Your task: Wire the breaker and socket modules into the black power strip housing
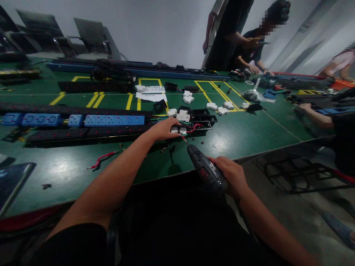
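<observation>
From the power drill (206, 168) I give every place. The main danger, I judge, is a slip of its thin bit (184, 139). The tip stands just beside the thumb of the left hand (165, 129), so a sideways jump could hurt the skin. The cause could be that the drill is tilted and only the right hand (231, 171) carries it. A second risk is the red wire (197, 126), which bends beyond the tip, a little to its right; if the bit wanders, the insulation could be scratched. The small loose screws (163, 149), on the table (244, 137) to the left of the drill, could be pushed away by a careless forearm.

As for the fingers, those of the right hand are wrapped around the drill, its nose pointing forward and left, away from them. The thumb and fingers of the left hand are spread apart at the white block (182, 130), just ahead of the drill's tip. The block lies partly between them, but how hard they press it, I cannot tell. Whether the tip touches a screw there is also too small to tell.
</observation>
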`<state>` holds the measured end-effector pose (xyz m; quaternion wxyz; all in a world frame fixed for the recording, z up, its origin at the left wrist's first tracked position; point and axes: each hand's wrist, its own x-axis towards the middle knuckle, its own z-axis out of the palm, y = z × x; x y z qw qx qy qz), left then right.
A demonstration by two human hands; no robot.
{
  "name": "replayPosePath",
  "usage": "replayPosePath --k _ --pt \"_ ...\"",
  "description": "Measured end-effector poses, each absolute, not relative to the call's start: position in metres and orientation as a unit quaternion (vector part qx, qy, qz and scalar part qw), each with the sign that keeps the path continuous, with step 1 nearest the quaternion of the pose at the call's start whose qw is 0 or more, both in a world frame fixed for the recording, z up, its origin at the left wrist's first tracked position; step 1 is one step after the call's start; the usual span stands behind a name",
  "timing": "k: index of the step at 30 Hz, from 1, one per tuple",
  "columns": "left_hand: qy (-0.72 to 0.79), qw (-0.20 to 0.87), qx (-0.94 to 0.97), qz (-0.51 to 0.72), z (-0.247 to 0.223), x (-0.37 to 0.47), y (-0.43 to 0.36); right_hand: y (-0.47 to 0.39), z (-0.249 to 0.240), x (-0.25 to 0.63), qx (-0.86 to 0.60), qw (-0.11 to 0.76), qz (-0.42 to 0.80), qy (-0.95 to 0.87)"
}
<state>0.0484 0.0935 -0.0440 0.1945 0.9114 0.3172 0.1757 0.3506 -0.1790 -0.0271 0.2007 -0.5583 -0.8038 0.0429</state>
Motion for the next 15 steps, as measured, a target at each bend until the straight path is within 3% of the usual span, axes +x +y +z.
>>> replayPosePath --k 10,15 --pt "0.307 0.196 0.914 0.176 -0.045 0.046 0.099 -0.159 -0.052 0.345 -0.559 0.187 -0.066 -0.805" --pt "0.308 0.195 0.914 0.18 -0.046 0.046 0.099 -0.159 -0.049 0.338 -0.57 0.183 -0.05 -0.8"
